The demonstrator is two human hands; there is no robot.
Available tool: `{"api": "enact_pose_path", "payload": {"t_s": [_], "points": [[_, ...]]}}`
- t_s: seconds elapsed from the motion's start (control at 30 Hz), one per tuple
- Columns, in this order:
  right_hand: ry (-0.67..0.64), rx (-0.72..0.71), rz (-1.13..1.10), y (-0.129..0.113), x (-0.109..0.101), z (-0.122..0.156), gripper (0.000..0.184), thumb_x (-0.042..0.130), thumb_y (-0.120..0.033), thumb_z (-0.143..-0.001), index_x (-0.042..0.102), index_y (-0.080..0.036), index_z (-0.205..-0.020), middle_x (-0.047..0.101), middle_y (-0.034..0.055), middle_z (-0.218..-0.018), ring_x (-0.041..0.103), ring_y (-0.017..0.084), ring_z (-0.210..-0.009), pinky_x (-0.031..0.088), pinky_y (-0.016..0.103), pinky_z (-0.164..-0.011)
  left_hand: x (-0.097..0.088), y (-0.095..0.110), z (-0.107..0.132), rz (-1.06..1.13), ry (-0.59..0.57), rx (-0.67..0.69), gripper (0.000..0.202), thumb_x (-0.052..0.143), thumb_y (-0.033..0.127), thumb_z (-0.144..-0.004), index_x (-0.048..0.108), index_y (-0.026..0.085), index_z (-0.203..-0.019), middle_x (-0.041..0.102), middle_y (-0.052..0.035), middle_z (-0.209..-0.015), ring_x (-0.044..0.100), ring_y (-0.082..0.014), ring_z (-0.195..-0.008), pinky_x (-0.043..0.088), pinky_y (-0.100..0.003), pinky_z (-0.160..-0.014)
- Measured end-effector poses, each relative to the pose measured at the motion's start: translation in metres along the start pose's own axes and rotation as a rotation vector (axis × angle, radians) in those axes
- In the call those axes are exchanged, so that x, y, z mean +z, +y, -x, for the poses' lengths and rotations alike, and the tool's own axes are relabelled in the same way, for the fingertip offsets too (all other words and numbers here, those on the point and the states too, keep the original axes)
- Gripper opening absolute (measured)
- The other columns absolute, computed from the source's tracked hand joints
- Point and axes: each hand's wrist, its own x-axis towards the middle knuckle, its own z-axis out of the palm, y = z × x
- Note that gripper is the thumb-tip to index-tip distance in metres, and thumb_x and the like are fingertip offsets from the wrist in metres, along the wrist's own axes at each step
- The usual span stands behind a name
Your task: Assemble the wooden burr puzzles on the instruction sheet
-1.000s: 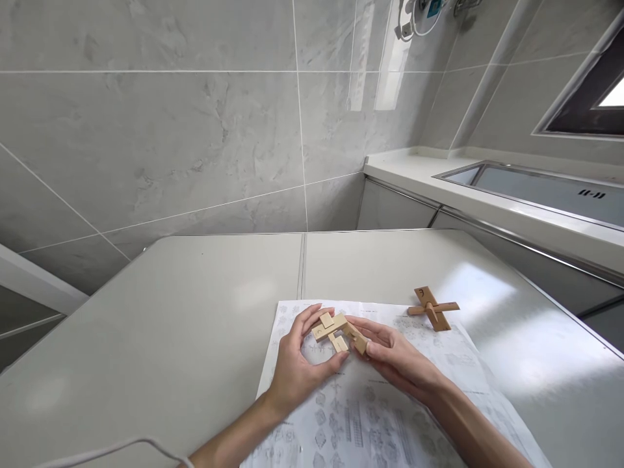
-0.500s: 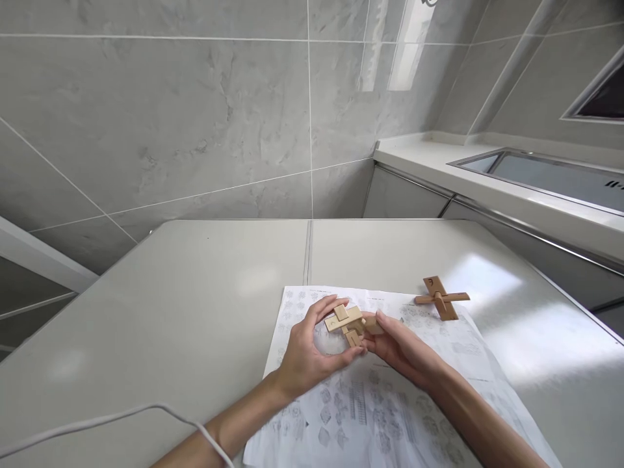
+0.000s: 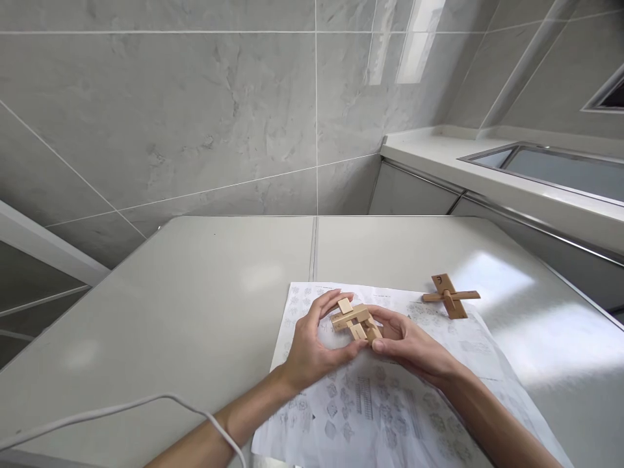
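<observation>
Between my two hands, just above the printed sheet (image 3: pixel 341 416), is a pale wooden interlocking puzzle (image 3: pixel 351 316) of crossed, notched pieces. My left hand (image 3: pixel 319 338) curves round its left side, with the thumb at the front piece and the fingers at the back. At the right side, my right hand (image 3: pixel 407 341) pinches a wooden puzzle piece (image 3: pixel 373 330) that lies against the others; whether it is locked in cannot be seen. A darker brown wooden cross-shaped puzzle (image 3: pixel 449 297) rests on the sheet's upper right corner, apart from both hands.
The sheet of printed diagrams lies on a pale table (image 3: pixel 219 292) with a seam down its middle. A white cable (image 3: pixel 166 395) runs over my left forearm. Behind stands a grey tiled wall (image 3: pixel 170 117), with a counter and sink (image 3: pixel 560 169) at the right.
My right hand has turned the piece it holds from sticking out rightward to slanting against the puzzle's right side. The left hand keeps its hold. The whole view has shifted slightly.
</observation>
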Motion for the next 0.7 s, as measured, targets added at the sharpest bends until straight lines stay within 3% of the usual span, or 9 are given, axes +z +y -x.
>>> {"api": "enact_pose_path", "payload": {"t_s": [0.1,0.17,0.27,0.4,0.5,0.6,0.7], "points": [[0.072,-0.030,0.024,0.001,0.000,0.000,0.060,0.093,-0.043,-0.081,0.064,-0.028,-0.132,0.066,0.0094,-0.137,0.068,0.026,-0.117,0.055,0.040,-0.101,0.000,0.002,-0.001,0.034,0.020,-0.054,0.081,0.093,0.034,-0.079,0.050,0.025,-0.147,0.067,-0.0142,-0.147,0.061,-0.0329,-0.141,0.047,-0.053,-0.122],[0.090,-0.036,0.017,0.003,0.000,0.000,0.057,0.094,-0.040,-0.080,0.062,-0.029,-0.126,0.067,0.0050,-0.123,0.069,0.019,-0.097,0.057,0.031,-0.083,0.000,0.004,-0.002,0.063,0.044,-0.088,0.079,0.092,0.034,-0.080,0.050,0.025,-0.146,0.067,-0.0147,-0.147,0.062,-0.0329,-0.141,0.048,-0.053,-0.122],[0.094,-0.035,0.005,0.007,0.000,-0.001,0.056,0.096,-0.036,-0.079,0.059,-0.031,-0.122,0.063,-0.0026,-0.099,0.060,0.012,-0.073,0.049,0.023,-0.064,0.001,0.007,-0.005,0.110,0.091,-0.145,0.076,0.091,0.032,-0.081,0.052,0.024,-0.145,0.067,-0.0149,-0.146,0.062,-0.0324,-0.140,0.046,-0.053,-0.122],[0.165,-0.053,0.067,0.010,-0.003,-0.002,0.049,0.090,-0.042,-0.086,0.061,-0.030,-0.124,0.066,-0.0016,-0.091,0.067,0.017,-0.080,0.056,0.030,-0.074,-0.001,0.008,-0.011,0.231,0.152,-0.300,0.070,0.090,0.038,-0.083,0.055,0.024,-0.142,0.065,-0.0152,-0.148,0.063,-0.0322,-0.138,0.046,-0.053,-0.122],[0.273,-0.070,0.100,0.010,-0.004,-0.003,0.048,0.081,-0.053,-0.093,0.066,-0.028,-0.131,0.071,0.0040,-0.102,0.072,0.020,-0.088,0.059,0.036,-0.088,-0.004,0.008,-0.015,0.364,0.153,-0.400,0.066,0.085,0.048,-0.088,0.056,0.022,-0.141,0.066,-0.0169,-0.146,0.069,-0.0316,-0.130,0.050,-0.053,-0.118],[0.329,-0.084,0.115,0.008,-0.002,-0.004,0.055,0.080,-0.056,-0.092,0.066,-0.027,-0.136,0.074,0.0084,-0.118,0.075,0.022,-0.094,0.061,0.039,-0.094,-0.004,0.008,-0.016,0.407,0.138,-0.408,0.064,0.081,0.050,-0.091,0.055,0.020,-0.141,0.068,-0.0169,-0.142,0.071,-0.0306,-0.127,0.050,-0.052,-0.118],[0.381,-0.127,0.189,0.007,0.001,-0.004,0.051,0.083,-0.056,-0.089,0.070,-0.024,-0.125,0.077,0.0101,-0.114,0.076,0.024,-0.094,0.062,0.040,-0.092,-0.002,0.007,-0.013,0.315,0.129,-0.353,0.062,0.084,0.042,-0.090,0.056,0.022,-0.141,0.067,-0.0153,-0.145,0.066,-0.0305,-0.134,0.048,-0.050,-0.120]]}}
